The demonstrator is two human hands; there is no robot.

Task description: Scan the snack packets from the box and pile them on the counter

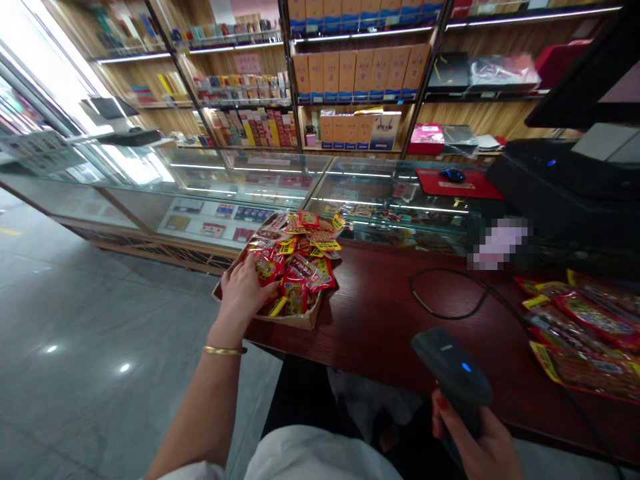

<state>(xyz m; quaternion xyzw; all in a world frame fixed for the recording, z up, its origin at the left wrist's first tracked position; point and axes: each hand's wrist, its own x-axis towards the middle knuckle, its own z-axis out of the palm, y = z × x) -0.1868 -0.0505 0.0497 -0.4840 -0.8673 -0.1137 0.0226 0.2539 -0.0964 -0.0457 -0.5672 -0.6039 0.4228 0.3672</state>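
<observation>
My left hand (pixel 245 288) reaches over the left side of a shallow cardboard box (pixel 303 320) heaped with small snack packets (pixel 300 267). Its fingers and thumb are closed round a red snack packet (pixel 269 264) on the heap; the fingertips are partly hidden. A gold bangle (pixel 223 350) circles that wrist. My right hand (pixel 475 440) grips the handle of a dark barcode scanner (pixel 453 367), whose blue light is lit. The scanner's head points up and left, above the front edge of the dark red wooden counter (pixel 370 300).
More snack packets (pixel 590 333) lie in a pile at the right. A black cable (pixel 450 317) loops across the counter. Behind stand a glass display case (pixel 240 180), a mouse (pixel 453 175) on a red mat (pixel 460 187), and a dark monitor (pixel 580 73). Boxed goods fill the back shelves.
</observation>
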